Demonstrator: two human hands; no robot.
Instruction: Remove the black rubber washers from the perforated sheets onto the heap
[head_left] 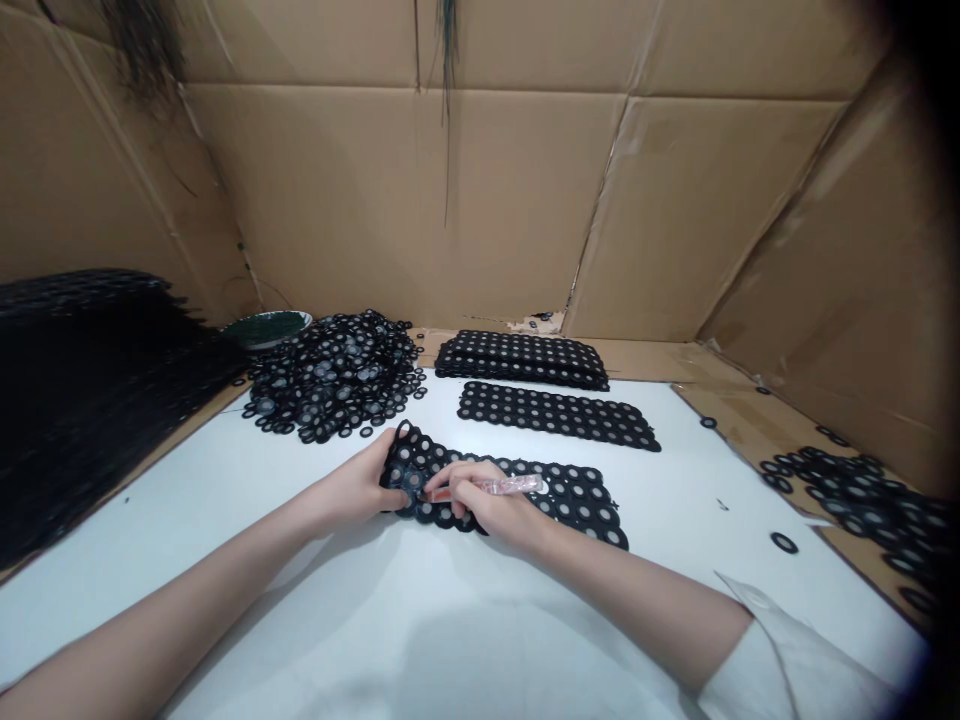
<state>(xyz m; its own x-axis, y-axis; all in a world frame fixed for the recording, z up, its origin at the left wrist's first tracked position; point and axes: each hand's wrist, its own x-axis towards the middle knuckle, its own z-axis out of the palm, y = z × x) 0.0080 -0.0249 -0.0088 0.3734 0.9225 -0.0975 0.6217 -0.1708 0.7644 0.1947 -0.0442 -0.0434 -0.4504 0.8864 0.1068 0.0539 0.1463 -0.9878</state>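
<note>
1. Left hand [373, 478] pinches left end of black ring panel [585, 500], likely to steady it.
2. Right hand [484, 495] grips pen-like tool [521, 485], tip at panel's left part.
3. Panel's on white surface [300, 620]; loose-ring pile [341, 375] beyond, probably kept reachable.

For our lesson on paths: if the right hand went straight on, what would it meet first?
Probably the left hand, holding the left end of the mat, though depth is unclear.

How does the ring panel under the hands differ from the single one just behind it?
The front panel is held by the left hand; the rear panel lies untouched. The right hand partly hides the front panel; the rear panel shows whole. Both are long and black, with rows of pale round centres.
</note>
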